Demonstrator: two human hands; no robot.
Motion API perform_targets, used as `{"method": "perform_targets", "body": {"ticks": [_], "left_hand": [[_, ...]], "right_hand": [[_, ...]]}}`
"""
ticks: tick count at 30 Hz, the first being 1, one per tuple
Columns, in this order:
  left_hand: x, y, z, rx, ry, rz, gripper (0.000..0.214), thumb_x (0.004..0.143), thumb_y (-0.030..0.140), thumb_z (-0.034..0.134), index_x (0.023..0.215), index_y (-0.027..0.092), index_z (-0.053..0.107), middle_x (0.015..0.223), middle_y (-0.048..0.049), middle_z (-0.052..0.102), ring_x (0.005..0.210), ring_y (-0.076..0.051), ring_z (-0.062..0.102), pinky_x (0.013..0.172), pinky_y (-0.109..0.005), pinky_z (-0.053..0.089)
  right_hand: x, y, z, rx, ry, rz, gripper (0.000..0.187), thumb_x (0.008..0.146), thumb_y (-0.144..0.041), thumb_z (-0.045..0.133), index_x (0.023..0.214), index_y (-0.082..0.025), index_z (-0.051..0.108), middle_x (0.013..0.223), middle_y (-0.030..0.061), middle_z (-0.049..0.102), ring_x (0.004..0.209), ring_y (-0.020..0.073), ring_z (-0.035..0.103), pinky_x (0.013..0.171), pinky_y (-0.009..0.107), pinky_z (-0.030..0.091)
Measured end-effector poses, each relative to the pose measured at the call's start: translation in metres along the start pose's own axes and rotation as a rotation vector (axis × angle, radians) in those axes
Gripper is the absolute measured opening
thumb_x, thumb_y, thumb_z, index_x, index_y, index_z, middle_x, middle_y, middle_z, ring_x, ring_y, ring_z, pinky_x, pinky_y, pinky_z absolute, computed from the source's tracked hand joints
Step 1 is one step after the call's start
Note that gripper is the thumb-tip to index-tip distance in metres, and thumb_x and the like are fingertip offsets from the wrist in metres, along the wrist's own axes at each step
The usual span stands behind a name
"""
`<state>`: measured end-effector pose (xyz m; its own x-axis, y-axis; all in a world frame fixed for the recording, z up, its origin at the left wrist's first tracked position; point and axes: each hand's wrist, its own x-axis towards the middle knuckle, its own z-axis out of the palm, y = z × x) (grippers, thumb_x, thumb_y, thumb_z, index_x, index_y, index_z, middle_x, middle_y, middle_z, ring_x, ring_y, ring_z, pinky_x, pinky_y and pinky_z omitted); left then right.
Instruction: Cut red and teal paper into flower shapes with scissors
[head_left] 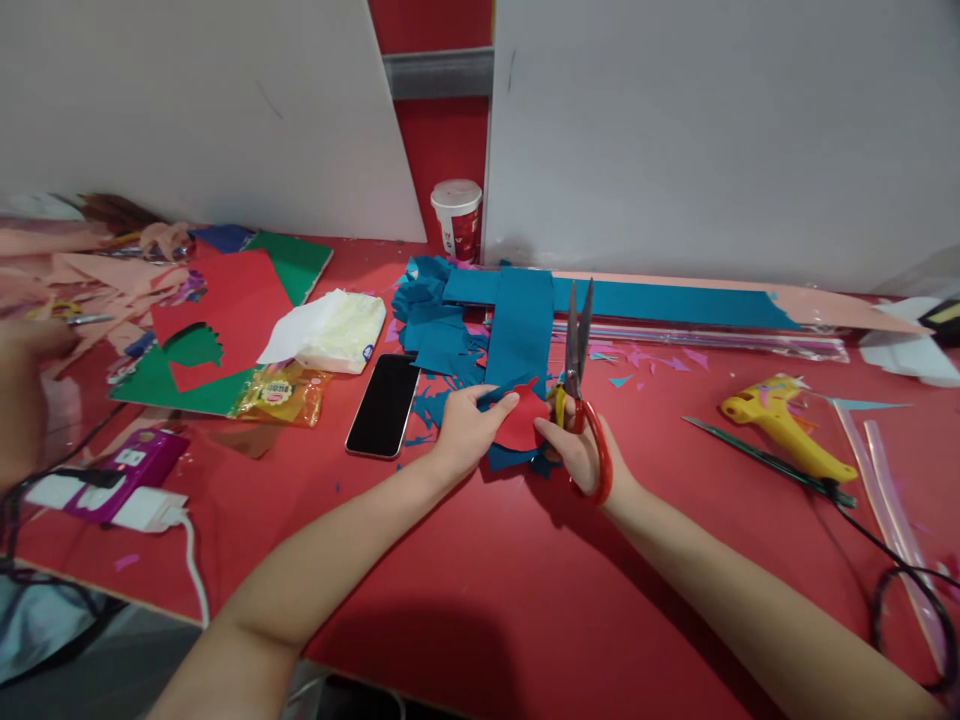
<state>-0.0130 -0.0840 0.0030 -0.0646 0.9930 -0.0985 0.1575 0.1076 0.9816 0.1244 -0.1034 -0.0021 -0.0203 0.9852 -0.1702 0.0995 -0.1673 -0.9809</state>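
Scissors (574,378) occupy the right hand (579,458); its fingers and the left hand (463,430) pinch red paper (520,424). Blue paper strips (521,325) and a smartphone (383,406) crowd the bench (540,590).

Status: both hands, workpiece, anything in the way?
Left hand gripping red paper piece. Right hand holding scissors, thumb at red piece's edge. Blue paper crowding close behind.

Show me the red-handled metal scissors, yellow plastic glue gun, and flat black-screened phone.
Scissors (574,374), head view: lower blades.
Glue gun (793,430), head view: upper grip.
Phone (382,406), head view: screen centre.
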Motion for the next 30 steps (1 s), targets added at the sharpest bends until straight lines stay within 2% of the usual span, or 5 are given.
{"method": "perform_targets", "body": {"ticks": [9,16,21,23,30], "left_hand": [[0.000,-0.001,0.001,0.027,-0.111,0.052,0.025,0.066,0.038,0.065,0.065,0.014,0.059,0.062,0.0012,0.056,0.060,-0.011,0.049,0.057,-0.023,0.037],[0.001,0.003,-0.001,0.006,-0.168,0.049,0.021,0.066,0.035,0.065,0.068,0.014,0.061,0.069,-0.0036,0.061,0.067,-0.014,0.055,0.060,-0.024,0.042],[0.006,0.005,-0.007,0.025,-0.201,0.076,0.020,0.067,0.034,0.064,0.068,0.014,0.061,0.072,-0.0044,0.063,0.068,-0.014,0.056,0.063,-0.026,0.043],[0.009,0.008,-0.010,0.008,-0.185,0.086,0.020,0.067,0.034,0.065,0.069,0.014,0.061,0.070,-0.0036,0.063,0.065,-0.013,0.056,0.062,-0.025,0.043],[0.020,0.023,-0.028,-0.030,-0.015,0.142,0.023,0.062,0.034,0.070,0.071,0.014,0.063,0.067,-0.0018,0.064,0.061,-0.011,0.056,0.060,-0.023,0.044]], "right_hand": [[0.007,-0.001,-0.020,-0.167,-0.029,-0.046,0.021,0.063,-0.035,0.055,0.071,-0.019,0.044,0.059,-0.0032,0.044,0.054,0.0133,0.043,0.047,0.026,0.035],[0.009,0.006,-0.026,-0.234,-0.066,-0.150,0.015,0.065,-0.031,0.053,0.068,-0.019,0.045,0.058,-0.0034,0.044,0.055,0.0125,0.043,0.053,0.028,0.036],[-0.001,-0.006,-0.030,-0.174,-0.177,0.022,0.027,0.070,-0.044,0.053,0.068,-0.019,0.045,0.053,-0.0037,0.043,0.047,0.0110,0.042,0.043,0.024,0.029],[-0.007,-0.013,-0.038,-0.170,-0.238,0.130,0.037,0.073,-0.054,0.050,0.065,-0.018,0.046,0.053,-0.0008,0.047,0.047,0.0116,0.045,0.041,0.023,0.027],[-0.026,-0.027,-0.073,-0.257,-0.409,0.127,0.051,0.077,-0.067,0.038,0.063,-0.018,0.044,0.051,-0.0034,0.038,0.043,0.0078,0.031,0.042,0.024,0.024]]}}
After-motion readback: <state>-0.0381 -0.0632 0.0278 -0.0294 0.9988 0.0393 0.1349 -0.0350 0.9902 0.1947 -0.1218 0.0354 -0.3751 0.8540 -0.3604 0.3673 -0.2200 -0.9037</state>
